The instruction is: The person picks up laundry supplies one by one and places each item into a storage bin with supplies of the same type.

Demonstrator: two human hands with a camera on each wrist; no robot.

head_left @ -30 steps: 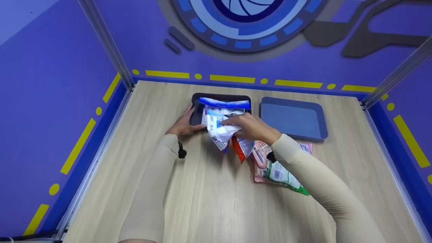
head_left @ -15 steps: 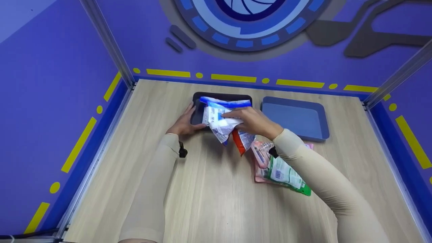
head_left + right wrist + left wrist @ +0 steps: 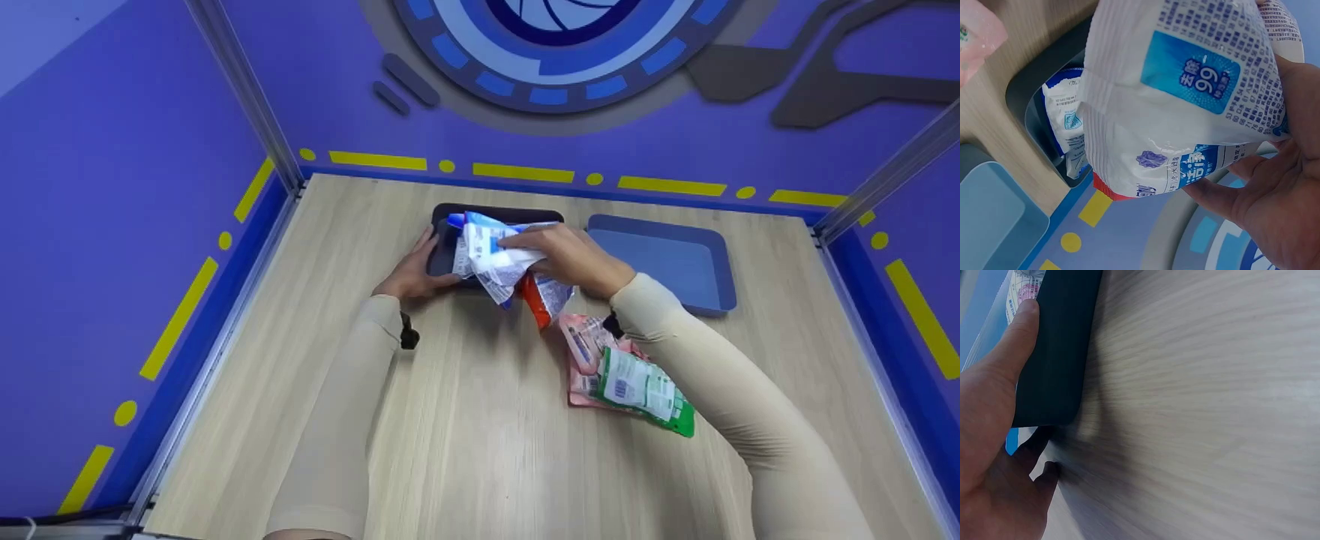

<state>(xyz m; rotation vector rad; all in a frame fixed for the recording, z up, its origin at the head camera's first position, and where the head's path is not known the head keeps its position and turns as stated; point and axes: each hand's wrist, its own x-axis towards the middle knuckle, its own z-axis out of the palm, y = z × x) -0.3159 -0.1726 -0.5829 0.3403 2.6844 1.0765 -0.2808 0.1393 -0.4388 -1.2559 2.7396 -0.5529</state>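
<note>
My left hand (image 3: 412, 271) grips the left end of a black tray (image 3: 442, 253), thumb on its near wall and fingers round its left side. In the left wrist view the thumb (image 3: 1019, 334) lies against the dark wall. My right hand (image 3: 577, 261) holds white-and-blue detergent bags (image 3: 1202, 73) bunched over the tray. One of them shows a red corner (image 3: 536, 302) hanging past the tray's near edge. Inside the tray lies another white bag with a blue edge (image 3: 1067, 115), partly covered by the held ones.
To the right stands a blue-grey tray (image 3: 664, 262). In front of it, a green-edged pouch (image 3: 645, 388) lies on top of pink pouches (image 3: 587, 341), partly under my right forearm. Purple-blue walls (image 3: 525, 142) enclose the wooden table on the back and sides.
My right hand has moved slightly up and away with the detergent bags, farther over the black tray. My left hand stays on the tray. More of the green pouch shows.
</note>
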